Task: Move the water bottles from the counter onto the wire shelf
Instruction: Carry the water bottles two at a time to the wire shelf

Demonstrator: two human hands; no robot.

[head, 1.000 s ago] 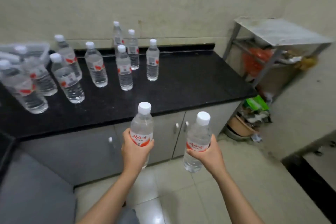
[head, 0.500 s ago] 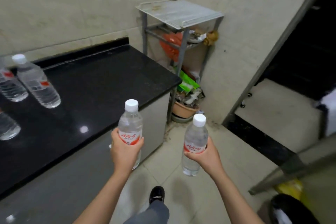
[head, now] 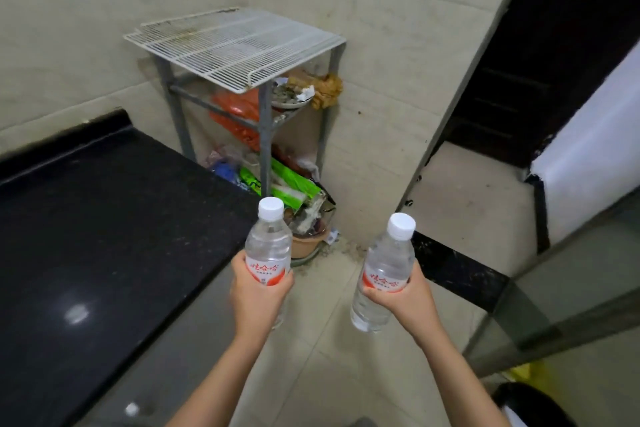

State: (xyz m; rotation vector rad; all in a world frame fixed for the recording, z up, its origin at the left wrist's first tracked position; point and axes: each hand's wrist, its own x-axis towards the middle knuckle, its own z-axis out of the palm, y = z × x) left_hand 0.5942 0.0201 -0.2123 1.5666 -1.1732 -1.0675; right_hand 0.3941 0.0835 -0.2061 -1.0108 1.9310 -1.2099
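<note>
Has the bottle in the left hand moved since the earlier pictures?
Yes. The left-hand bottle, held by the left hand, has travelled along the counter front to its end, nearer the wire shelf.

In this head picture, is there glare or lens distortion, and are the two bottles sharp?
Head view: one soft glare patch on the black counter; the wide-angle lens makes the door frame lean; the left bottle in the left hand and the right bottle in the right hand are sharp, labels readable.
</note>
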